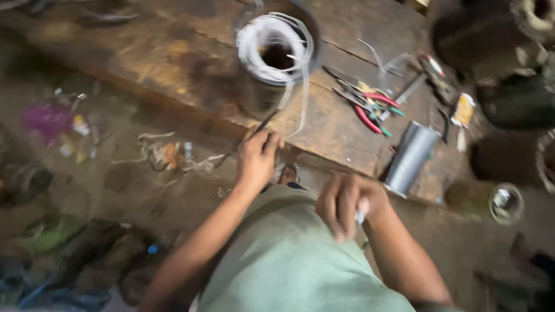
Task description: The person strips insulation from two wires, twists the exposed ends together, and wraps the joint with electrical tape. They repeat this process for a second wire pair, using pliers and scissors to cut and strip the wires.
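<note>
Blur hides detail; the left hand (257,159) pinches a dark thin tool (266,122), just below the white-wound stator (276,49). The right hand (347,205) is fisted around something small and white (362,212), indistinct.

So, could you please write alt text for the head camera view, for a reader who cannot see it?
Seen from above, a person's left hand holds a thin dark tool at the edge of a worn wooden bench, and the right hand is closed around something small and pale. A coil of white wire, pliers and a grey roll lie on the bench.

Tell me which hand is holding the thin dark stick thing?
The left hand, stretched toward the wooden board, grips the thin dark tool. The right hand is closed near the body instead.
</note>
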